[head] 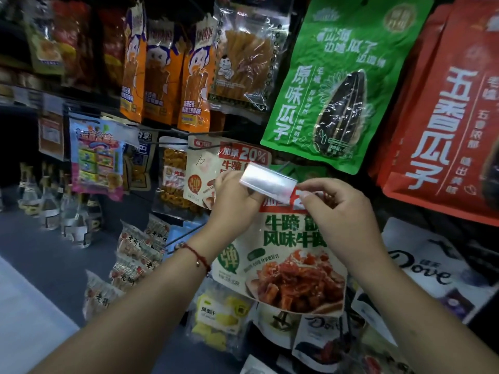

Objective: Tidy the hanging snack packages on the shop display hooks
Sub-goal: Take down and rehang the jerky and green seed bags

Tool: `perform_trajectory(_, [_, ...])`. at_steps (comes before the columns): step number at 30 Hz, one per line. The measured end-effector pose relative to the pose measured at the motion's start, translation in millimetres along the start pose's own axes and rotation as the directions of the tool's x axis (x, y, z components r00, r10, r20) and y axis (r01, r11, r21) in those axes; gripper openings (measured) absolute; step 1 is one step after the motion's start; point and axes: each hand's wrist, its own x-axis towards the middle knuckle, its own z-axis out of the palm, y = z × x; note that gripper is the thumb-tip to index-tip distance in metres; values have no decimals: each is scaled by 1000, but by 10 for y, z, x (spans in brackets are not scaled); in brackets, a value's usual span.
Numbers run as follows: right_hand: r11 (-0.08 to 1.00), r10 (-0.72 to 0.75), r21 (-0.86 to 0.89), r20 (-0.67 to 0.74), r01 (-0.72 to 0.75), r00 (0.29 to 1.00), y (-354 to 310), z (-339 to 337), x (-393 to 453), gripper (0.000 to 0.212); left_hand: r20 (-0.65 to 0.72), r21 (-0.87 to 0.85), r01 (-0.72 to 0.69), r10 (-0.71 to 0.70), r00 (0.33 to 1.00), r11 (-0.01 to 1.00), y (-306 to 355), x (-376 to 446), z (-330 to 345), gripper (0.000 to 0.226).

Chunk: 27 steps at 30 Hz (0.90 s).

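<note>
Both of my bare forearms reach up from the bottom edge of the head view, the left one wearing a red string bracelet (199,257) at the wrist. Between them hangs a white snack pouch (283,255) printed with green characters and a photo of glazed meat. My right hand (337,209) pinches the pouch's top edge, thumb and fingers curled over the red band there. My left hand (237,195) is at the pouch's upper left corner, fingers curled around a clear plastic price tag holder (267,182) on the end of the display hook. That holder lies across the top of the pouch and hides where it meets the hook, so I cannot tell whether it is threaded on.

Just behind my left hand hangs a second matching pouch (205,168) with "20%" on a red banner. Above right hangs a large green sunflower seed bag (343,85), and beside it, at the right edge, a large red seed bag (448,117). Along the top left hang 3 orange snack packs (164,74) and a clear pack of brown sticks (245,60). Below the held pouch are a yellow dried fruit pack (218,317) and white Dove packages (426,268). Far left, blurred, bottles (48,203) stand on a shelf.
</note>
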Motion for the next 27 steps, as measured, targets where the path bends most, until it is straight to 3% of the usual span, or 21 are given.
perform_trajectory(4, [993, -30, -110, 12, 31, 999, 60, 24, -35, 12, -14, -12, 9, -10, 1000, 1000, 16, 7, -2, 10])
perform_trajectory(8, [971, -51, -233, 4, 50, 999, 44, 30, -56, 24, 30, -164, 135, -132, 991, 977, 50, 93, -16, 15])
perform_trajectory(13, [921, 115, -375, 10, -103, 993, 77, 24, -72, 58, 32, -78, 126, -124, 992, 989, -102, 41, -22, 22])
perform_trajectory(17, [939, 317, -164, 64, -304, 946, 97, 62, -118, 79, 23, -106, 182, -181, 983, 978, -54, -165, -191, 15])
perform_trajectory(20, [890, 454, -3, 114, -457, 884, 157, 91, -142, 60, 1, -160, 180, -182, 983, 971, -64, -341, -307, 15])
perform_trajectory(23, [778, 583, 181, 145, -601, 799, 290, 132, -109, 59, -22, -149, 114, -118, 993, 982, -26, -533, -380, 21])
perform_trajectory(27, [753, 630, 199, 57, -627, 774, 470, 194, 12, 59, -32, -24, 62, -63, 998, 998, 37, -599, -398, 14])
